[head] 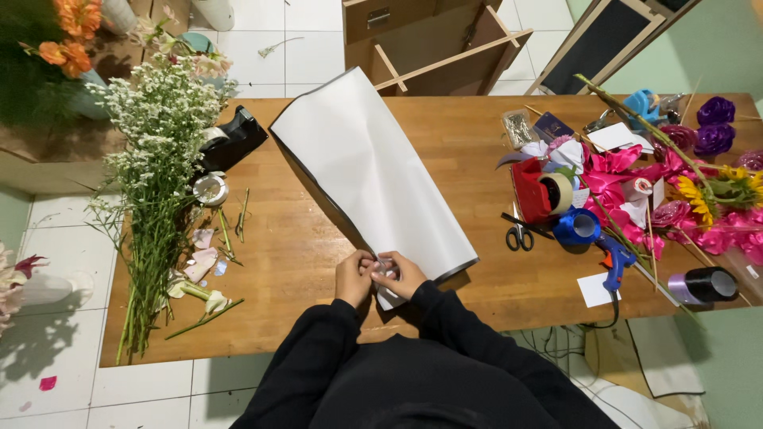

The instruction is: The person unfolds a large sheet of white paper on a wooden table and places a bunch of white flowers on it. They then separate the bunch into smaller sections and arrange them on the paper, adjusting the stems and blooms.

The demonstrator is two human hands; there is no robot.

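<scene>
White paper's [373, 171] near corner hidden under both hands [380, 276].

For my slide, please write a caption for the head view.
Both hands, left hand and right hand, pinch the near end of a rolled white paper sheet on a wooden table.

large white wrapping-paper sheet with dark edge [373, 171], pinched at near end by left hand [353, 274] and right hand [404, 274] | black sleeves | warm brown wooden tabletop [302, 246] | left of grip: bunch of tiny white flowers on green stems [155, 167] | right of grip: black-handled scissors [519, 234]; blue tape roll [578, 226]; blue glue gun [614, 266]; magenta paper flowers [628, 171]
</scene>
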